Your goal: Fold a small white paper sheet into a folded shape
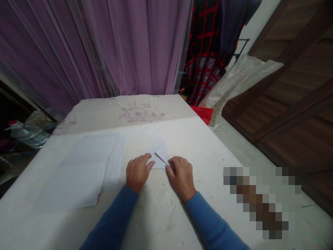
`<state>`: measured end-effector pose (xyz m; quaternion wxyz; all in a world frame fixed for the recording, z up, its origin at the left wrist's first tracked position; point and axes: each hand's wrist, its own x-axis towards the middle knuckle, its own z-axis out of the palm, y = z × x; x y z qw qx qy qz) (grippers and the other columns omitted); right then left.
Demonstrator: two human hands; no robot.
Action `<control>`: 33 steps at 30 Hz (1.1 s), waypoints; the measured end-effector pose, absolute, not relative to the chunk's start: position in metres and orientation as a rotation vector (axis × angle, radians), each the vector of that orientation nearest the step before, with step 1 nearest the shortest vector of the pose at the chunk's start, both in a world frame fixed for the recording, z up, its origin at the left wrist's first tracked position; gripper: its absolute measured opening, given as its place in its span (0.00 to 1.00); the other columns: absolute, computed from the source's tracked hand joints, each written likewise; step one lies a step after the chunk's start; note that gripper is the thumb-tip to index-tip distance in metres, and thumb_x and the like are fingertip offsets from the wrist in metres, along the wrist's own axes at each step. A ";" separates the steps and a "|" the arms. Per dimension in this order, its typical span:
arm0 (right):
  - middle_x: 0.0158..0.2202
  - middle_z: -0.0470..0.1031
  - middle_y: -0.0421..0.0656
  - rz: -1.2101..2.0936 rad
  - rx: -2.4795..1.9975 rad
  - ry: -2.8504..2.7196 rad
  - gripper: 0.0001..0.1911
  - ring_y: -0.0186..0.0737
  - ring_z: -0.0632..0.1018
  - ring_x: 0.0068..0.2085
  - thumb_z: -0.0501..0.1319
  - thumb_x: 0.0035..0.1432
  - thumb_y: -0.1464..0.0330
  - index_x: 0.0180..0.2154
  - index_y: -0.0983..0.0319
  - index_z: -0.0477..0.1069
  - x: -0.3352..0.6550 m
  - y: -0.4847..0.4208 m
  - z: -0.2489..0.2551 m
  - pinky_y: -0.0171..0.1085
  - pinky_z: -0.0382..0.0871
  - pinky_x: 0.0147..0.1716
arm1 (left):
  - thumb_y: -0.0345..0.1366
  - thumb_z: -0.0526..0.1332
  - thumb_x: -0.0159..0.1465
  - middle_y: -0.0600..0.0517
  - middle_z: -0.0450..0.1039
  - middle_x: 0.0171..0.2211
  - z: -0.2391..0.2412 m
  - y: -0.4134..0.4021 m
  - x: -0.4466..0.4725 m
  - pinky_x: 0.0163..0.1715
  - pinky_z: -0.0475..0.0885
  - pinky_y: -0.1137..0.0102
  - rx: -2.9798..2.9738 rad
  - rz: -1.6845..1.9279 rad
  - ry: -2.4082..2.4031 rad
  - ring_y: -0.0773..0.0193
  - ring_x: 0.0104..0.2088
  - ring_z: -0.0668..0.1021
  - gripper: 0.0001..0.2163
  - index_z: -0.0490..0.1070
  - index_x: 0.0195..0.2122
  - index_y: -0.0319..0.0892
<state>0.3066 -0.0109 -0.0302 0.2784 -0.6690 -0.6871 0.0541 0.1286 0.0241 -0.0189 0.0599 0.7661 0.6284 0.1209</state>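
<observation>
A small folded piece of white paper (pixel 162 152) lies on the table between my hands, with a dark narrow gap running slantwise under one raised flap. My left hand (pixel 137 172) is at the paper's left edge, its thumb and forefinger closed on the side of it. At the lower right corner, my right hand (pixel 182 176) pinches the paper between thumb and bent fingers. Both wrists come out of blue knitted sleeves.
Larger white sheets (pixel 78 170) are stacked on the table's left. A flowered cloth (pixel 104 109) shows along the far end of the white table (pixel 166 215). Purple curtains (pixel 135 45) hang behind. A plastic bottle (pixel 32 134) stands beyond the left edge.
</observation>
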 end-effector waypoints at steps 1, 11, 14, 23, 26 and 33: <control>0.43 0.74 0.45 0.127 -1.791 -1.857 0.10 0.43 0.71 0.44 0.61 0.58 0.69 0.43 0.59 0.74 0.307 -0.011 -0.031 0.41 0.58 0.43 | 0.43 0.57 0.67 0.51 0.78 0.45 -0.020 0.024 0.129 0.43 0.65 0.67 2.325 0.368 1.899 0.59 0.44 0.78 0.11 0.70 0.48 0.48; 0.47 0.73 0.45 0.078 -1.749 -1.929 0.14 0.44 0.70 0.47 0.61 0.59 0.69 0.47 0.52 0.76 0.306 -0.013 -0.033 0.43 0.57 0.44 | 0.41 0.55 0.68 0.48 0.76 0.44 -0.015 0.019 0.128 0.42 0.67 0.64 2.404 0.395 1.891 0.57 0.44 0.77 0.11 0.73 0.46 0.47; 0.47 0.73 0.45 0.088 -1.760 -1.931 0.14 0.44 0.70 0.47 0.61 0.60 0.69 0.47 0.52 0.76 0.306 -0.013 -0.033 0.43 0.57 0.44 | 0.39 0.56 0.67 0.44 0.72 0.54 -0.020 0.010 0.131 0.51 0.65 0.57 2.544 0.580 1.850 0.51 0.53 0.72 0.11 0.74 0.46 0.45; 0.47 0.73 0.45 0.109 -1.764 -1.927 0.13 0.44 0.70 0.48 0.61 0.61 0.68 0.47 0.52 0.76 0.305 -0.013 -0.031 0.43 0.57 0.45 | 0.32 0.50 0.68 0.43 0.71 0.56 -0.053 -0.015 0.152 0.59 0.65 0.56 2.797 0.721 1.445 0.53 0.58 0.71 0.18 0.66 0.57 0.36; 0.47 0.73 0.44 0.097 -1.763 -1.928 0.13 0.43 0.70 0.47 0.61 0.61 0.68 0.47 0.52 0.76 0.306 -0.013 -0.032 0.43 0.57 0.44 | 0.35 0.51 0.68 0.41 0.69 0.58 -0.052 -0.018 0.155 0.58 0.66 0.55 2.763 0.697 1.450 0.51 0.59 0.70 0.20 0.63 0.59 0.35; 0.47 0.73 0.44 0.089 -1.764 -1.935 0.13 0.44 0.70 0.47 0.61 0.60 0.69 0.46 0.52 0.76 0.306 -0.013 -0.032 0.42 0.57 0.44 | 0.38 0.53 0.67 0.40 0.67 0.60 -0.051 -0.020 0.157 0.58 0.65 0.51 2.714 0.684 1.465 0.48 0.60 0.68 0.22 0.61 0.61 0.36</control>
